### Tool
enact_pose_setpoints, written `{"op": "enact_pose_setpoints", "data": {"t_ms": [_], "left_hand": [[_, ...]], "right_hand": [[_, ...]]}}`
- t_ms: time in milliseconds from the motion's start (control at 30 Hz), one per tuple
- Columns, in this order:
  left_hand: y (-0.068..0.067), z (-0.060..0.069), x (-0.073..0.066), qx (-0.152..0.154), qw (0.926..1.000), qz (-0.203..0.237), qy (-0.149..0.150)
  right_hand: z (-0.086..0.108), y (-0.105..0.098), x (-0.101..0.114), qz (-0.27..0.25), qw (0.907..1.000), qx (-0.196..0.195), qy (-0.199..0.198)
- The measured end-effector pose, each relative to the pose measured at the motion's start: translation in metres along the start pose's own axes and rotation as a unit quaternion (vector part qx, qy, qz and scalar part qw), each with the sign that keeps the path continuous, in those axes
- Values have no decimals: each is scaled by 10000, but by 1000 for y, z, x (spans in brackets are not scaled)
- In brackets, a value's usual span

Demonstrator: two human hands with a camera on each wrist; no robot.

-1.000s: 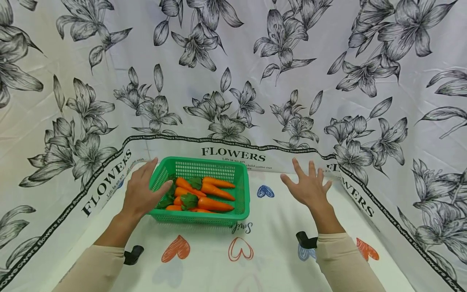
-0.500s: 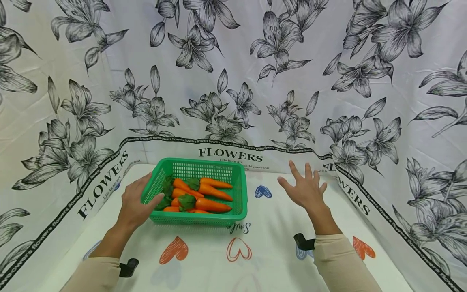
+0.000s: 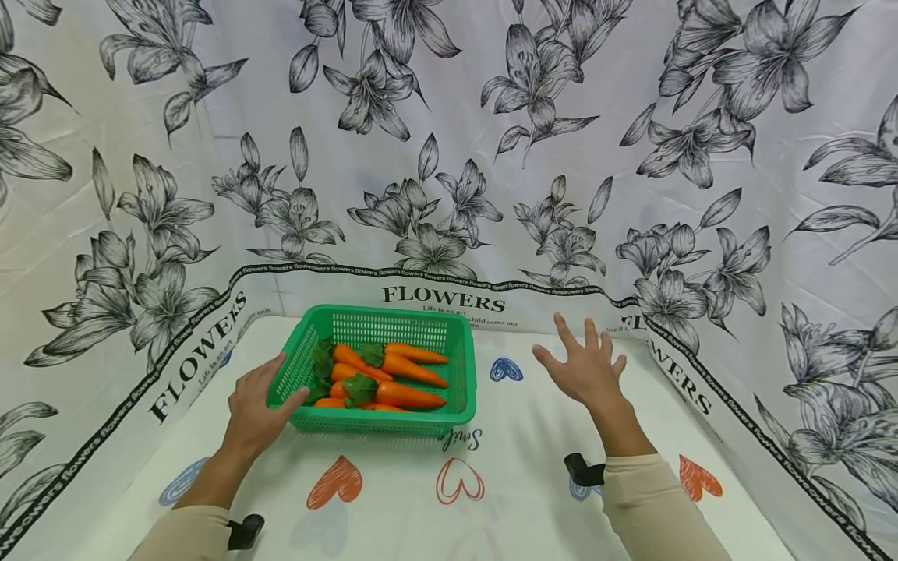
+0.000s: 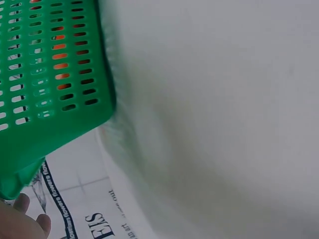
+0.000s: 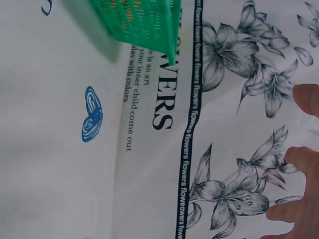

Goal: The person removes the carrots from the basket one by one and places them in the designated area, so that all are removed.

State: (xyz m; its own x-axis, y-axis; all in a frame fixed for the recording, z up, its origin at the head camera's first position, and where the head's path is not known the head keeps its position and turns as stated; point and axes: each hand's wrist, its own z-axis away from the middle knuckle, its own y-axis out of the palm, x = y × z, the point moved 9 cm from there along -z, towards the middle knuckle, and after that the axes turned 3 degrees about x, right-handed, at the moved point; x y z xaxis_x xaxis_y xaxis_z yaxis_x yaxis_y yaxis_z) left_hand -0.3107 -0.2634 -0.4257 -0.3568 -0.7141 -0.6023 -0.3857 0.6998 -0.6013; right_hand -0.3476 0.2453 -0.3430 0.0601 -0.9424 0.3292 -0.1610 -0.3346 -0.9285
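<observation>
A green slatted basket (image 3: 382, 425) stands left of centre on the table, holding several orange carrots (image 3: 410, 393) with green tops at their left ends. At the basket's left end is my left hand (image 3: 256, 409), fingers extended and thumb apart; whether it touches the rim cannot be told. The left wrist view has the basket's side (image 4: 55, 74) at upper left and fingertips (image 4: 42, 224) at lower left. My right hand (image 3: 585, 370) hovers right of the basket with fingers spread, holding nothing; its fingers (image 5: 299, 159) show at the right wrist view's edge, apart from the basket (image 5: 144, 25).
The white table cover (image 3: 393, 514) bears printed red and blue hearts. A white curtain (image 3: 463, 93) with black flower drawings surrounds the back and sides, its lower band reading FLOWERS. A black piece is at each wrist.
My left hand has come down and slightly left along the basket's end. The right hand has barely moved, and the view has shifted a little. The basket and carrots lie as before.
</observation>
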Motion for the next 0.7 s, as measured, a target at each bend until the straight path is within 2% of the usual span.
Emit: {"op": "enact_pose_setpoints", "data": {"t_ms": [167,333,700], "left_hand": [[3,6,10,65,9999,32,-123],[6,9,18,36,9999,20,-120],[13,10,25,84,9997,-70,-198]], "right_hand": [[1,3,1,-23,10000,17,-39],[1,3,2,31,10000,25,-70],[3,2,5,95,9999,25,-91]]}}
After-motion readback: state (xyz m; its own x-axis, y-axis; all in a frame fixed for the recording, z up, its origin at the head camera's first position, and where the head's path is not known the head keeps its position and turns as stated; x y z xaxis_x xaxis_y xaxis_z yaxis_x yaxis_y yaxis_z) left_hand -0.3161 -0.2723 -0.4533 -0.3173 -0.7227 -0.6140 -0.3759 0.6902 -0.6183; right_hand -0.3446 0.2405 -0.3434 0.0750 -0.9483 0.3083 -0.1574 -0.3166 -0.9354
